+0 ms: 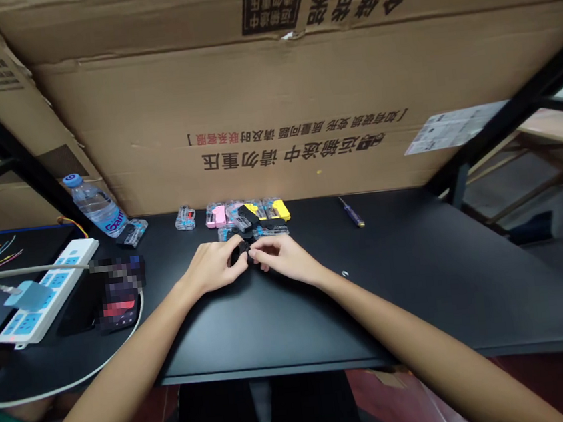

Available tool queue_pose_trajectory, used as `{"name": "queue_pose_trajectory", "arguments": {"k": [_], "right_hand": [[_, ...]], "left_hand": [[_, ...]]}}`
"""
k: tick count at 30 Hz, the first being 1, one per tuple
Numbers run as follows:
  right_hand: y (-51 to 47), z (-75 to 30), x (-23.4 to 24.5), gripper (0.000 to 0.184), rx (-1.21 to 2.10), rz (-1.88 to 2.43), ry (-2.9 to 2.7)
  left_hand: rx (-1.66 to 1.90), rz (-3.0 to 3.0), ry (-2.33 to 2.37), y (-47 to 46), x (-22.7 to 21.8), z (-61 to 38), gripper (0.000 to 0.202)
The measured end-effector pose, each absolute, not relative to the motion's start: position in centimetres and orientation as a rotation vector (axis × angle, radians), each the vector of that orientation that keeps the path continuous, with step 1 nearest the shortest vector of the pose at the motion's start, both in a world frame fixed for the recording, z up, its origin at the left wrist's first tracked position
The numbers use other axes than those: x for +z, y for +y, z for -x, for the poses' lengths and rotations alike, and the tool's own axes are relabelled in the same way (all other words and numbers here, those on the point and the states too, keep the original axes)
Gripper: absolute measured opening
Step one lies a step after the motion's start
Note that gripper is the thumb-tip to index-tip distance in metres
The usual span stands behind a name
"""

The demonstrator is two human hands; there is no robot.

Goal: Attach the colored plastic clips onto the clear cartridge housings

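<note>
At the middle of the desk, my left hand [217, 266] is closed in a pinch on a small black part [244, 247], which the fingers partly cover. The fingertips of my right hand [285, 257] pinch at the right side of the same part, so the two hands nearly meet. Just beyond them lies a cluster of small clear-and-coloured plastic pieces: a pink one [218, 215], a yellow one [279, 209] and a black one [248, 218] resting on others. One more clear piece [185, 218] lies apart to the left.
A screwdriver [351, 212] and a tiny white bit [345, 273] lie to the right. On the left are a water bottle [100, 206], a clear-and-black piece [133, 232], a power strip [48, 292] and a looping white cable [101, 365]. Cardboard [248, 87] stands behind the black desk [419, 277].
</note>
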State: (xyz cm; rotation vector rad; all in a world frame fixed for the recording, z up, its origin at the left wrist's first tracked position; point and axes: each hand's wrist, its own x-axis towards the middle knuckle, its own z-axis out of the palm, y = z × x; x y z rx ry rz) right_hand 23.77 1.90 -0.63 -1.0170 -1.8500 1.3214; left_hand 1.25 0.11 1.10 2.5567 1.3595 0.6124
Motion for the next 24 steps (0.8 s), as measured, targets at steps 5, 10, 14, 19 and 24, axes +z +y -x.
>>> {"name": "queue_pose_trajectory", "arguments": {"k": [5, 10, 14, 19, 24], "right_hand": [[1.9, -23.7, -0.8, 0.034, 1.28, 1.007, -1.899], [1.8, -23.7, -0.8, 0.031, 1.14, 0.999, -1.984], [1.8, -23.8, -0.7, 0.029, 0.972, 0.981, -2.036], [2.2, -24.7, -0.2, 0.028, 0.767, 0.898, -2.079], [2.0, -24.9, -0.3, 0.027, 0.641, 0.797, -2.178]], "left_hand": [[0.577, -2.568, 1.374, 0.2, 0.9, -1.2, 0.016], [0.624, -2.581, 1.347, 0.3, 0.7, -1.1, 0.016], [0.715, -2.595, 1.269, 0.5, 0.4, -0.8, 0.022], [0.89, -2.55, 1.109, 0.7, 0.2, -0.6, 0.028], [0.866, -2.577, 1.012, 0.6, 0.3, -0.6, 0.015]]}}
